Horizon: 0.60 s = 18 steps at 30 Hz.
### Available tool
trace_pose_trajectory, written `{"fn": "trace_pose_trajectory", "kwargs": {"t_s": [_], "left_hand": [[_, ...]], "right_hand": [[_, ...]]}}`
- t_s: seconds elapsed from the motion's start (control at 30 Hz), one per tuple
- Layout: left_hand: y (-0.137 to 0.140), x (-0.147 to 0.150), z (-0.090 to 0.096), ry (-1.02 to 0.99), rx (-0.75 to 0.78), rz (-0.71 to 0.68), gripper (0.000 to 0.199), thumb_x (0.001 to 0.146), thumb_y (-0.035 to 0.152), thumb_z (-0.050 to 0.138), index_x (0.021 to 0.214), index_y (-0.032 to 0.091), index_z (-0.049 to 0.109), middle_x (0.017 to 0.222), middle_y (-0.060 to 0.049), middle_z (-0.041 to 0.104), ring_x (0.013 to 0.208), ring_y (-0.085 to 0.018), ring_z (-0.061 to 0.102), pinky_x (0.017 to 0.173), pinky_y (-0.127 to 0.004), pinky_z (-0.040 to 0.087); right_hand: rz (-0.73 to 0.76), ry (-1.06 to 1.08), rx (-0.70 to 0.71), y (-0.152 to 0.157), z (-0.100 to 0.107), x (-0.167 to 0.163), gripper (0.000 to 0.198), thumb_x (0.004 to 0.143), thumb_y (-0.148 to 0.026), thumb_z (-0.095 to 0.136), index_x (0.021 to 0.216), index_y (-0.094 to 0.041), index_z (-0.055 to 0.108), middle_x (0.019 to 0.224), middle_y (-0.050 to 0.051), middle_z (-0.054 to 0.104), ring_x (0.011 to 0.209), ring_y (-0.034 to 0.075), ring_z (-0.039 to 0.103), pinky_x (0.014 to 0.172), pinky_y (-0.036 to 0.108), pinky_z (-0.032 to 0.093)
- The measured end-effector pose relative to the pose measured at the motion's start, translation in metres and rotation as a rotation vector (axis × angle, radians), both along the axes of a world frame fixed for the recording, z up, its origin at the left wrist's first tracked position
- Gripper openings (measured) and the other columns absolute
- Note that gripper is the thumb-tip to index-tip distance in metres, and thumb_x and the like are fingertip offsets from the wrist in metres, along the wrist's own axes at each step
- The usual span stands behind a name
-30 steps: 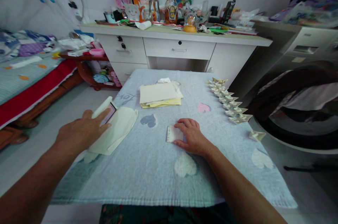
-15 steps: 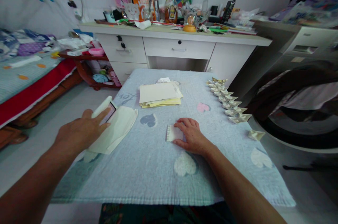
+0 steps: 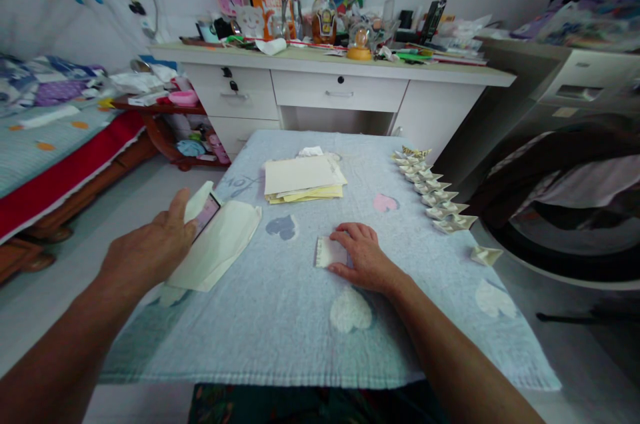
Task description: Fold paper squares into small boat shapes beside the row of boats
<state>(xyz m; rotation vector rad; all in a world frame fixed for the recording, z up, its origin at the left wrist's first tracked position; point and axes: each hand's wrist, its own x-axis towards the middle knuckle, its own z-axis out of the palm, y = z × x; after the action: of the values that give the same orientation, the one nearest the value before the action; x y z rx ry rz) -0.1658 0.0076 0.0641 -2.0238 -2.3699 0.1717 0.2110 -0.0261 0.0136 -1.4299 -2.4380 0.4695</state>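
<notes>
The fingers (image 3: 356,231) of the right hand (image 3: 367,261) lay bent over a small folded white paper (image 3: 330,254), thumb at its near edge and the others toward its far one, moderately parted. The hand's light spread suggested it served to keep the piece flat and in place; whether the grip pinched it or only rested there could not be told. That paper sat near the middle of the cloth-covered tabletop (image 3: 250,331), within easy reach, its outer end left uncovered with small marks along the edge.

The left hand (image 3: 147,251) was at the tilted phone (image 3: 207,212), forefinger and thumb apart at its near side; how firmly they had hold of it, if at all, was unclear. The phone's slant probably made its screen easier to see. Loose white sheets (image 3: 223,244) lay just beside it.

Farther off stood a paper stack (image 3: 303,174), yellowish sheets (image 3: 313,195) low in it, perhaps set there to leave elbow room. Along the right side ran a close row of folded paper boats (image 3: 440,197), seemingly lined up out of the way, with a single paper boat (image 3: 486,255) apart, nearer the person.
</notes>
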Motion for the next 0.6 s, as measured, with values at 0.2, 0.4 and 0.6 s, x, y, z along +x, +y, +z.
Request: {"fn": "trace_pose_trajectory", "kwargs": {"t_s": [0.2, 0.4, 0.6], "left_hand": [[-0.003, 0.007, 0.013, 0.069, -0.071, 0.149, 0.062, 0.092, 0.036, 0.023, 0.150, 0.021, 0.006, 0.115, -0.020, 0.066, 0.083, -0.032, 0.067, 0.070, -0.044, 0.049], [-0.004, 0.008, 0.017, 0.076, -0.108, 0.148, 0.062, 0.090, 0.033, 0.026, 0.149, 0.020, 0.015, 0.109, -0.022, 0.067, 0.080, -0.033, 0.067, 0.066, -0.040, 0.048], [-0.001, -0.009, 0.013, -0.017, -0.160, 0.078, 0.056, 0.093, 0.036, 0.013, 0.147, 0.021, 0.021, 0.100, -0.018, 0.068, 0.077, -0.027, 0.066, 0.066, -0.032, 0.046]], "right_hand": [[-0.005, -0.010, 0.002, 0.000, 0.000, 0.000, 0.058, 0.077, -0.047, 0.067, 0.127, -0.023, 0.051, 0.132, 0.009, 0.046, 0.121, 0.028, 0.036, 0.103, 0.046, 0.024], [-0.006, -0.023, -0.006, 0.000, 0.000, -0.001, 0.058, 0.077, -0.048, 0.065, 0.128, -0.023, 0.050, 0.132, 0.010, 0.045, 0.121, 0.029, 0.035, 0.102, 0.047, 0.024], [0.002, -0.013, 0.000, 0.000, 0.000, -0.001, 0.058, 0.077, -0.047, 0.066, 0.127, -0.023, 0.051, 0.132, 0.010, 0.045, 0.121, 0.028, 0.036, 0.102, 0.045, 0.024]]}}
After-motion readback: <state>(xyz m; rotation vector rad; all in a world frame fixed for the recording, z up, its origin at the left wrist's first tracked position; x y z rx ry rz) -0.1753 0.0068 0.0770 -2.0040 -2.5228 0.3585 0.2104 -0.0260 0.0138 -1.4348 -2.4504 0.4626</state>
